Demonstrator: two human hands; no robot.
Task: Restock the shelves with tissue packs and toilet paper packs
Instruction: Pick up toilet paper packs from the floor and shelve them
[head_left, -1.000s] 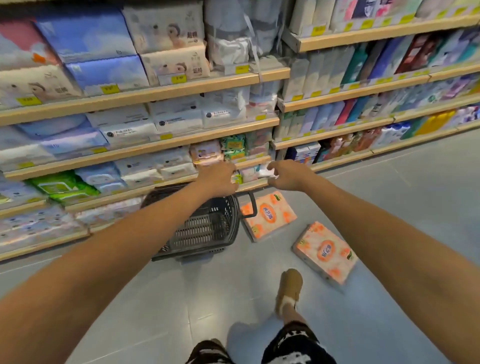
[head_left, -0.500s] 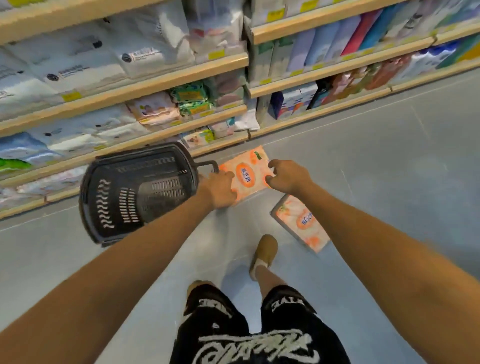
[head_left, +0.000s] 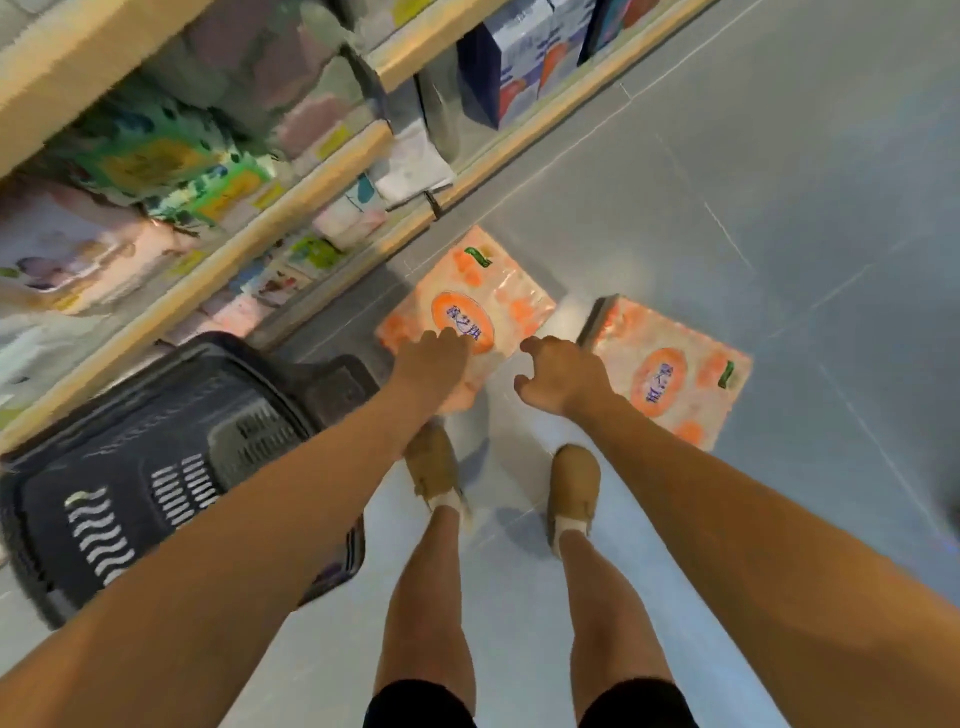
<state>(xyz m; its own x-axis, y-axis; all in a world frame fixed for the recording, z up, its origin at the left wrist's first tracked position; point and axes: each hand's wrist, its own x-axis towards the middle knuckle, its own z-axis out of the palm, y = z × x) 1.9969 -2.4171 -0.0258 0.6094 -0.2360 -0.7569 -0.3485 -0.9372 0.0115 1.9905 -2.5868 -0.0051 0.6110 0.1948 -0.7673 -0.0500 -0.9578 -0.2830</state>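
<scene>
Change: half a second ago both hands sat at the left pack's near edge. The right hand is now off it, and the view has tipped further down, so both shoes show.
Left hand (head_left: 431, 364): stretched out over the near part of the left pack (head_left: 483, 296), fingers forward. Blur hides whether they touch or grip it.
Right hand (head_left: 563, 376): half open, fingers loosely curled, holding nothing. It hangs over the bare strip between the two packs.
Packs: both lie flat on the floor (head_left: 779, 208), as before. The right pack (head_left: 675, 384) lies beside the left one, and they are not touching.
Edges: the left pack's far corner lies near the lip of the bottom shelf (head_left: 332, 171). The basket (head_left: 156, 467) stands just left of its near edge.
Shoes (head_left: 574, 488): set just short of both packs.
Open room: wide bare floor to the right and beyond the right pack. On the left, shelf and basket close it in.
</scene>
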